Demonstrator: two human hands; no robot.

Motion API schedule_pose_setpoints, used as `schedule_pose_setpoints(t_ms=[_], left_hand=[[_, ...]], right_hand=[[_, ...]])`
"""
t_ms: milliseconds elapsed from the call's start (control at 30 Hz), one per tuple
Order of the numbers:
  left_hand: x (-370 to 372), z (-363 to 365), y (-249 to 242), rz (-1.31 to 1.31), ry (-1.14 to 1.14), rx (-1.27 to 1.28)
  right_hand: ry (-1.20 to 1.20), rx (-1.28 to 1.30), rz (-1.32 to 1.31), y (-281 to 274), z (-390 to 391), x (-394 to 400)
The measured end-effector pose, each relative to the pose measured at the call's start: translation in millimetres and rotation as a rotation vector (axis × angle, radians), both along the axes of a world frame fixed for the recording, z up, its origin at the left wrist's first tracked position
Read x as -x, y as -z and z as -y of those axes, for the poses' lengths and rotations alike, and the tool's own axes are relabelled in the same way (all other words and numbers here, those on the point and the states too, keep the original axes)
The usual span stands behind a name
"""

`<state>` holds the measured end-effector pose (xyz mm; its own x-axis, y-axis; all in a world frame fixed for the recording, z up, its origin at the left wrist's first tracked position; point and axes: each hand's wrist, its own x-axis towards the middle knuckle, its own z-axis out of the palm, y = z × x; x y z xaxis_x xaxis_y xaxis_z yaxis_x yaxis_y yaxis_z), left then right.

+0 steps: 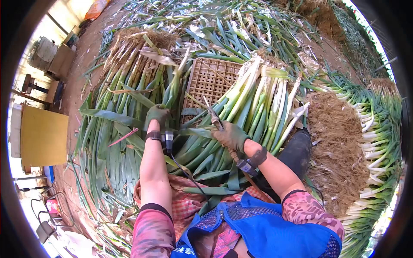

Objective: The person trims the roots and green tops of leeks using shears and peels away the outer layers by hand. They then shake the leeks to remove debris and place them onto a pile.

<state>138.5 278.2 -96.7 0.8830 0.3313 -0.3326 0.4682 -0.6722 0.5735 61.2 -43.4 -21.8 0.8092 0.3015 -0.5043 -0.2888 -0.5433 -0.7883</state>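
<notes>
My left hand (157,114), in a dark green glove, is closed around a leek (175,84), with long leaves across and beside the fingers. Its grip is partly hidden. In my gloved right hand (232,136) is an air blow gun (215,119), its thin nozzle pointing up and away; a hose runs from it toward my body. Leeks with brown roots and soil (124,73) lie to the left of my left hand. Past my right hand rests a bundle of leeks with cleaned white stalks (269,109). Leaves spread over my lap between the hands.
A beige plastic crate (211,79) lies beyond my hands. Loose leaf scraps (232,30) cover the ground behind it. On the right is a mass of brown roots (337,150) bordered by stacked leeks (378,142). A yellow board (44,135) stands at the left.
</notes>
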Motion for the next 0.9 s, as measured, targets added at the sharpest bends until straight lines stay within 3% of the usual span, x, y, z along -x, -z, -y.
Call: schedule_pose_setpoints(t_ms=[67,100,167,200,233,333,400,433,500,600,733,833,900], left_hand=[[-4.1,9.3,-28.8,0.015,0.048,0.079],[-0.8,37.0,-91.7,-0.118,0.092,0.016],[0.3,53.5,-63.5,0.247,0.363,-0.069],[3.3,72.0,-62.4,0.201,0.429,0.011],[6.5,99.5,-87.5,-0.186,0.435,0.139],[19.1,114.4,2.3,0.155,0.371,-0.053],[28.5,108.7,26.9,0.239,0.178,0.084],[30.4,102.2,38.7,0.142,0.183,0.153],[26.6,94.2,33.4,-0.093,0.299,0.302],[28.7,96.5,11.9,-0.156,0.355,0.278],[29.2,89.2,29.8,-0.089,0.120,0.601],[31.7,94.8,24.5,-0.207,0.203,0.508],[28.6,97.6,29.1,-0.153,0.188,0.429]], right_hand=[[0.045,-0.070,-0.027,-2.2,-0.5,0.2],[0.076,-0.084,-0.049,-0.5,-0.5,-1.9],[0.156,-0.114,-0.061,8.0,0.3,-5.1],[0.205,-0.131,-0.049,20.2,1.2,-7.9],[0.258,-0.144,-0.034,32.5,3.0,-10.1],[0.290,-0.161,-0.152,37.8,17.8,-5.8],[0.271,-0.139,-0.212,23.1,26.4,7.5],[0.184,-0.080,-0.146,12.9,29.2,15.1],[0.005,0.030,-0.013,-18.2,26.8,26.2],[0.096,0.022,-0.068,-12.5,17.1,26.5],[0.101,0.077,-0.163,-15.3,11.8,28.3],[0.035,0.113,-0.137,-28.9,8.8,43.5],[0.035,0.130,-0.099,-31.8,10.4,46.2]])
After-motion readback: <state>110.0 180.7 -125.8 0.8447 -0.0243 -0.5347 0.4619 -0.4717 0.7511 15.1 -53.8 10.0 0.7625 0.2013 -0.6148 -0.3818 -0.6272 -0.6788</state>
